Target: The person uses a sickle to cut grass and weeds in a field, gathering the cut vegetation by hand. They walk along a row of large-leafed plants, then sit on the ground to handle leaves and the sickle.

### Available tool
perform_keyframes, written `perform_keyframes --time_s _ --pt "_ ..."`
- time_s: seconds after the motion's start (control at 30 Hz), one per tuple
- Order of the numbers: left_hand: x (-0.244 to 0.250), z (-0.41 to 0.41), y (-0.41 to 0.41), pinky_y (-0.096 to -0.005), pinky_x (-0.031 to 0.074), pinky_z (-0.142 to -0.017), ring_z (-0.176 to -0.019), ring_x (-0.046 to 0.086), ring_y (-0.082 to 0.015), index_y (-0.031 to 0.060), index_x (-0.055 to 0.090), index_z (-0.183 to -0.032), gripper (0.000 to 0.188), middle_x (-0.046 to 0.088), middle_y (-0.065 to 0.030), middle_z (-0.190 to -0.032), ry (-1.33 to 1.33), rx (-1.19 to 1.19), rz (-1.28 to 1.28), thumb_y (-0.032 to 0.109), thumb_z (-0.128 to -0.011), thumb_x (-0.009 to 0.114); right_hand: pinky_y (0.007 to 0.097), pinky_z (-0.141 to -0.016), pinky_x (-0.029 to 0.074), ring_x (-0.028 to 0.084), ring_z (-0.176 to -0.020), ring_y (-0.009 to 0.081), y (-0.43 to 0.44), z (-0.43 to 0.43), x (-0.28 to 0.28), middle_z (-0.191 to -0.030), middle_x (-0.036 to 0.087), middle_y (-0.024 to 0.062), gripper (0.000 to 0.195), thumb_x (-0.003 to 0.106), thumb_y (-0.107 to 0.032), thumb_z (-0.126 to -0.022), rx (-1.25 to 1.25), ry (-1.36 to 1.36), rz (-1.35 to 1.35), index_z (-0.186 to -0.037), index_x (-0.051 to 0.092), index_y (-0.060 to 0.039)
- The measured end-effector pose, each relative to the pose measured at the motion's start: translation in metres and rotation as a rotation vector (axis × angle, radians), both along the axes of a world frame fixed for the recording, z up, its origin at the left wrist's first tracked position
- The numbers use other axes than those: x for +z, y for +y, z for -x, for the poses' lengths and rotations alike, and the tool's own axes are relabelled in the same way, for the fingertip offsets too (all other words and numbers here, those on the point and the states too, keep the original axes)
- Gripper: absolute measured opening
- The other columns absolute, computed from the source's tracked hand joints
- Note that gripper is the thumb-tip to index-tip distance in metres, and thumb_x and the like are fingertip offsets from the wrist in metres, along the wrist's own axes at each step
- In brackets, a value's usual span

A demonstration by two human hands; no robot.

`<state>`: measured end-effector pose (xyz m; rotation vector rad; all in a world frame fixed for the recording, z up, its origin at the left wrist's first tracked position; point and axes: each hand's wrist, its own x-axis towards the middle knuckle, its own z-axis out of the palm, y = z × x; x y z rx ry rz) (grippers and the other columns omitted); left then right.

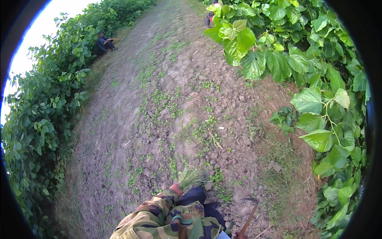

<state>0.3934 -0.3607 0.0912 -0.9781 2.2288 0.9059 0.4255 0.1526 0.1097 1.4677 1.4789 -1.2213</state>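
My left hand [176,189], below a camouflage sleeve, is closed around a bunch of cut grass [190,177] that fans out just above the ground. At the bottom edge, my right hand [241,235] grips the wooden handle of a sickle [249,215]. Its dark curved blade [249,199] points left over the soil. Part of my right hand is cut off by the picture's edge. Dark trouser legs show between the two hands.
Leafy bushes [38,128] line the left side, and broad-leaved branches [322,119] reach in from the right. Low weeds [162,101] dot the cloddy soil. One person [104,43] sits at far left holding a long-handled tool; another person [209,18] is partly hidden at top right.
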Motion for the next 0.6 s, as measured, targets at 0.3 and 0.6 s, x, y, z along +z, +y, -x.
perform_keyframes --time_s 0.3,0.6 --pt "-0.021 -0.005 0.002 -0.0369 0.055 -0.064 -0.065 0.069 -0.0233 0.0071 0.068 -0.089 0.021 0.068 -0.0110 -0.069 0.001 0.009 0.024 0.019 -0.072 0.063 0.0390 -0.034 0.038 0.045 -0.038 0.0210 -0.004 -0.004 -0.001 -0.051 0.044 0.0047 0.010 0.061 -0.012 -0.083 -0.015 0.001 0.001 -0.081 0.053 -0.0050" --pt "-0.019 -0.003 0.010 -0.0358 0.054 -0.060 -0.061 0.068 -0.0219 0.0046 0.069 -0.081 0.018 0.067 -0.0105 -0.065 0.014 -0.026 0.019 0.019 -0.073 0.063 0.0391 -0.034 0.038 0.045 -0.038 0.0212 -0.006 -0.011 -0.009 -0.051 0.044 0.0046 0.011 0.061 -0.012 -0.083 -0.025 0.002 0.001 -0.080 0.053 -0.0055"
